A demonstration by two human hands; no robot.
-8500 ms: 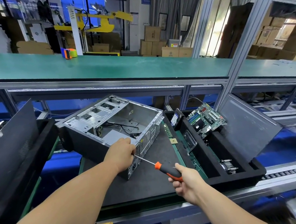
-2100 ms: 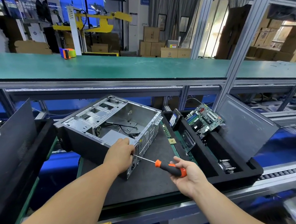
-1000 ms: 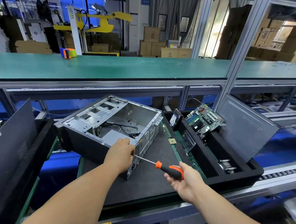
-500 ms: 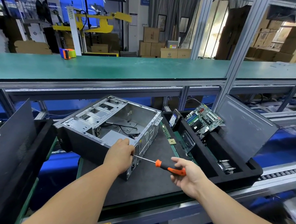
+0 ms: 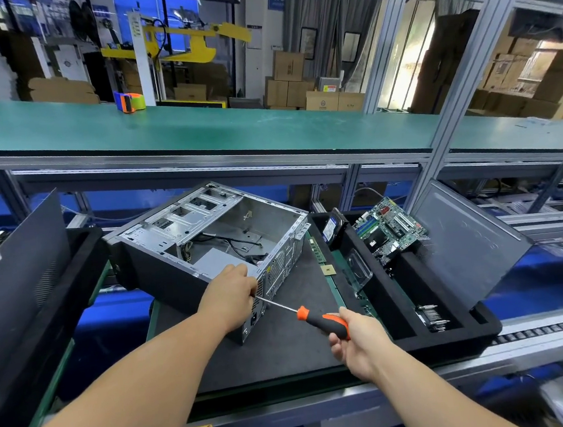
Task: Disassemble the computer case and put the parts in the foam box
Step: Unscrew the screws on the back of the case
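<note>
The right hand (image 5: 358,343) grips the screwdriver (image 5: 321,323); its tip meets the computer case (image 5: 207,241) rear corner, which the left hand (image 5: 229,295) clasps. The foam box (image 5: 450,334) beyond already holds the motherboard (image 5: 390,228); the power supply (image 5: 217,259) remains inside.

Factory assembly line: green conveyor bench (image 5: 196,128), aluminium framing (image 5: 465,68), stacked cardboard cartons (image 5: 289,81).
</note>
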